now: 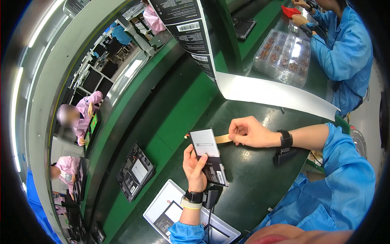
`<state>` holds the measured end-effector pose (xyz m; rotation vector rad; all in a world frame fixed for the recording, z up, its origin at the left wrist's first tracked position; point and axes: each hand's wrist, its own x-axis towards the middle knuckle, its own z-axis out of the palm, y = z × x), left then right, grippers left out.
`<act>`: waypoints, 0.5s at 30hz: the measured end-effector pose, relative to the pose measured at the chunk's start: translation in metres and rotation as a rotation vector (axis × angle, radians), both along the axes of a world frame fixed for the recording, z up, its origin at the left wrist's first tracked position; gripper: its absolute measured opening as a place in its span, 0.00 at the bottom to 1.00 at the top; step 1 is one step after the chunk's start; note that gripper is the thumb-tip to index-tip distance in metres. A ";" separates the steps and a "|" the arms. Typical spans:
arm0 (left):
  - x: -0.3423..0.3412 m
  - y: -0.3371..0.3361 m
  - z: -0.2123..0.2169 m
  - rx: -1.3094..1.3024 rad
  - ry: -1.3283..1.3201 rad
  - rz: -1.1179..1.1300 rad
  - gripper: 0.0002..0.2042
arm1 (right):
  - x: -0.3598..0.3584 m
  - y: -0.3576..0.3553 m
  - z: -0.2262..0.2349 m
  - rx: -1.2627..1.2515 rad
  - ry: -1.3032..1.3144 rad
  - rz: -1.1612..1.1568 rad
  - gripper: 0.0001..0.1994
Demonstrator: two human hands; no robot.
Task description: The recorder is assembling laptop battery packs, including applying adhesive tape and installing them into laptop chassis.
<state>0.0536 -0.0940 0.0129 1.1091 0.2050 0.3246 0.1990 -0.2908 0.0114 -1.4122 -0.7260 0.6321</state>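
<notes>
A flat battery pack (205, 143), silver-white on its upper part and black with a printed label below, is tilted above the green bench. My left hand (195, 171) grips it by its lower left side, with the thumb across its front. From the battery's right edge runs a narrow yellowish strip (222, 139), apparently tape. Its free end is pinched between the thumb and fingers of my right hand (254, 133). A small coloured connector (187, 136) shows just left of the battery's top corner. Both wrists wear black bands.
Below my left forearm lies a white tray (170, 188) with another battery (167, 218) inside. An opened laptop base (137, 171) rests on the green line. Sheets of black labels (190, 34) trail white backing (268, 90) across the bench. Stacked clear trays (283, 57) sit near a blue-sleeved co-worker (341, 53).
</notes>
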 end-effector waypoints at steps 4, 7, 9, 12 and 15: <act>0.003 -0.007 -0.007 0.268 0.069 0.042 0.26 | -0.017 0.001 0.002 0.083 0.005 0.169 0.06; 0.005 -0.009 -0.009 0.358 0.112 0.044 0.26 | -0.016 0.001 -0.006 0.109 0.016 0.168 0.06; 0.007 -0.010 -0.008 0.441 0.134 0.059 0.25 | -0.013 -0.001 -0.008 0.085 0.095 0.203 0.06; 0.009 -0.011 -0.009 0.434 0.132 0.062 0.26 | -0.011 -0.004 -0.005 0.036 0.091 0.180 0.05; 0.011 -0.012 -0.008 0.402 0.141 0.049 0.26 | -0.005 -0.002 -0.011 0.093 0.157 0.213 0.05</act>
